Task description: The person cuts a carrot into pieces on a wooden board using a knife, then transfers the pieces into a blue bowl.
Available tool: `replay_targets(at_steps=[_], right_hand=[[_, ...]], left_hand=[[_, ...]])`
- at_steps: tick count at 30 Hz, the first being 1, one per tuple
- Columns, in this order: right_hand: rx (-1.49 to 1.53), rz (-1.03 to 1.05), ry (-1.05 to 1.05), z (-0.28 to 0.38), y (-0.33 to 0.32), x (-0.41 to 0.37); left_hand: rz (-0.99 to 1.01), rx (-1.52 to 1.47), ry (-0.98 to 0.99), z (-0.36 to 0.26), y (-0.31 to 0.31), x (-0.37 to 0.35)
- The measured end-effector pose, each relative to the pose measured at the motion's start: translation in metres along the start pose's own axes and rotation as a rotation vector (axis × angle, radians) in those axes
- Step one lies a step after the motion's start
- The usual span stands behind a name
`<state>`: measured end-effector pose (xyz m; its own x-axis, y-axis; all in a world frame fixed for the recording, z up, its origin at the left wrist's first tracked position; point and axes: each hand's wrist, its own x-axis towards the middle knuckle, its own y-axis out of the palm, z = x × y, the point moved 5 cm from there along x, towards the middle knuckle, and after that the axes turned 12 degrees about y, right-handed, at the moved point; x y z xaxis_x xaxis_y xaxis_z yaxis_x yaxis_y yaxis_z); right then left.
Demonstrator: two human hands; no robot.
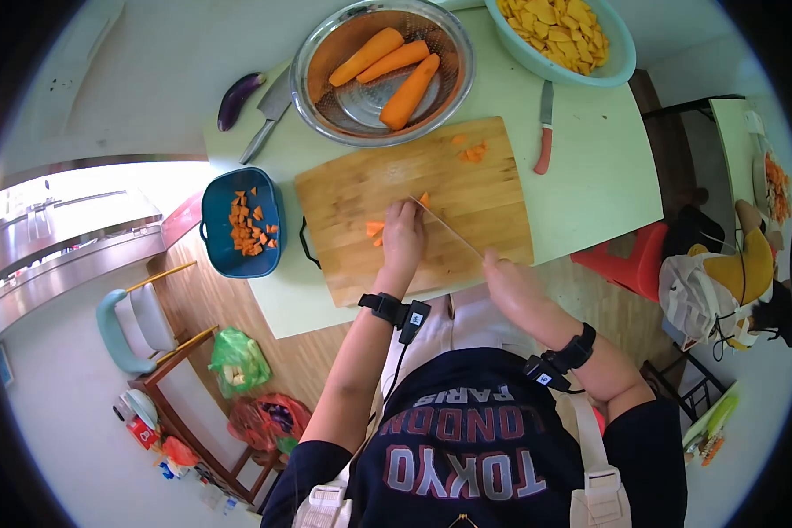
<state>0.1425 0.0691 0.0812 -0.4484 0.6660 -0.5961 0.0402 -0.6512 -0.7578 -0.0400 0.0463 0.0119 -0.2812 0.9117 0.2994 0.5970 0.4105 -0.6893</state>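
Note:
On the wooden cutting board [352, 189], my left hand [403, 236] has its fingers bent and pressed together on a carrot piece [425, 201], which shows only in part past the fingertips. My right hand [509, 280] is closed around the handle of a kitchen knife [449, 229]. Its thin blade slants across the board, with the tip close to my left fingers. Cut carrot bits [375, 229] lie left of my left hand, and a few carrot slices [473, 153] rest near the board's far right corner.
Beyond the board stands a metal colander [304, 106] with 3 peeled carrots [411, 92]. A blue basin [277, 189] holds carrot chunks. An eggplant [238, 101], a cleaver [275, 101], a red-handled knife [546, 128] and a bowl [625, 66] of yellow slices surround it. Another person [730, 273] sits at right.

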Motion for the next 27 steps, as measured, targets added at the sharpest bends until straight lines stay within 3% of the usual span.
replay_targets(at_steps=[10,14,21,24,27], right_hand=[[0.042,-0.037,-0.152,-0.005,0.005,0.030],[-0.043,-0.039,-0.108,-0.004,0.027,0.048],[0.067,-0.082,-0.109,-0.015,0.023,0.054],[0.127,-0.078,-0.102,-0.017,0.010,0.046],[0.140,-0.054,-0.129,-0.011,0.012,0.032]], left_hand=[[-0.071,0.043,0.056,-0.003,0.001,0.001],[-0.060,0.075,0.058,0.001,0.002,-0.004],[-0.002,0.072,0.050,0.003,-0.007,-0.003],[-0.070,0.107,-0.044,0.025,-0.035,-0.010],[0.022,0.255,-0.147,0.038,-0.062,-0.018]])
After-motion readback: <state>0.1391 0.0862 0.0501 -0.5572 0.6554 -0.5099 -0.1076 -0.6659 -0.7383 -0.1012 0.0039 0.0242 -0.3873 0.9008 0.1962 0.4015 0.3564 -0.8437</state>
